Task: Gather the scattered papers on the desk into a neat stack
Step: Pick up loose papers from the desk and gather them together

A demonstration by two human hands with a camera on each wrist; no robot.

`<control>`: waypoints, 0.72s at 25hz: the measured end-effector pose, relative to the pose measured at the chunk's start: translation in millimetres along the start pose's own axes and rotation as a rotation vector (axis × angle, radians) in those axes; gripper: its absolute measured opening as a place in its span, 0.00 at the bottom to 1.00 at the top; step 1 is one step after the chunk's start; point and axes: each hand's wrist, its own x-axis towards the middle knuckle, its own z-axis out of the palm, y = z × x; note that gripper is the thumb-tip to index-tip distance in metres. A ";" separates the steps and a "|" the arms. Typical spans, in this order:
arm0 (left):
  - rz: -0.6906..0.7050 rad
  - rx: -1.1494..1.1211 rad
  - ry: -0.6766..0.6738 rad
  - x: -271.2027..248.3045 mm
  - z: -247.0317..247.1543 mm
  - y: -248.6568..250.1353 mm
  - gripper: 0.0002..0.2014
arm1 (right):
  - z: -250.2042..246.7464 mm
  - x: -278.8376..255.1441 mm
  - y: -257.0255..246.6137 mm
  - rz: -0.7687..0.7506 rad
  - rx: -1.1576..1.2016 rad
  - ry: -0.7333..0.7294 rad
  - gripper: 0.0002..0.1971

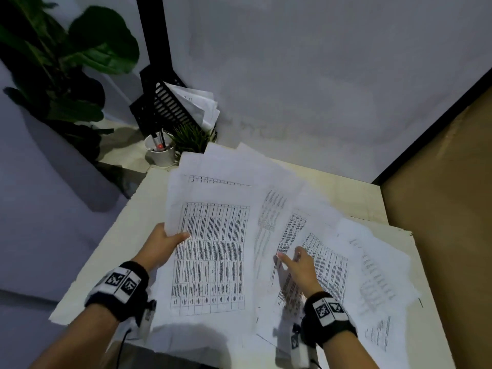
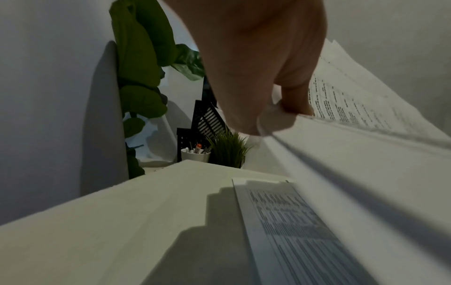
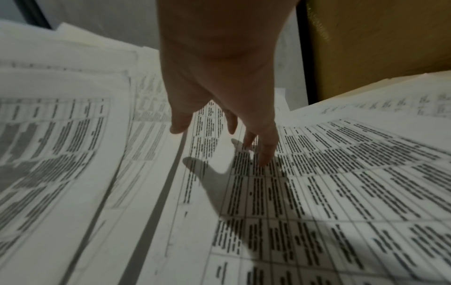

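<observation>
Large leafy plant (image 1: 66,62) stood far left of the desk (image 1: 111,249), past its edge; pot hidden. At the desk's far left corner: white cup (image 1: 161,153) holding pens, a small grassy plant (image 1: 191,139) just beside it, and a black slatted file rack (image 1: 162,107) behind, loose sheets sticking out of it. Rack's base was cut off by the cup and plant.

Left hand (image 1: 162,243) hovered over the desk's left half, thumb on top and fingers underneath, pinching the left edge of a held bundle (image 1: 210,251) of printed sheets. From the left wrist view the bundle (image 2: 354,154) was lifted clear of the desk, with one more table sheet (image 2: 280,221) lying flat beneath. Number of sheets in the bundle could not be told; fingers below were hidden.

Right of the bundle, the scattered papers (image 1: 372,262) lay fanned and overlapping across the desk's right half, some running off the near edge and out of frame. Print was blurred, unreadable; only table grids showed.

Right hand (image 1: 298,265) was over those papers, fingers straight and spread, holding nothing. In the right wrist view its fingertips (image 3: 266,158) were at the sheet surface; whether touching or just above, could not be told.

Brown board (image 1: 439,209) stood at the desk's right edge.
</observation>
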 end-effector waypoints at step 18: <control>0.213 -0.258 -0.187 -26.8 -5.4 90.0 0.35 | -37.9 -44.0 -118.3 -0.321 0.438 -0.345 0.16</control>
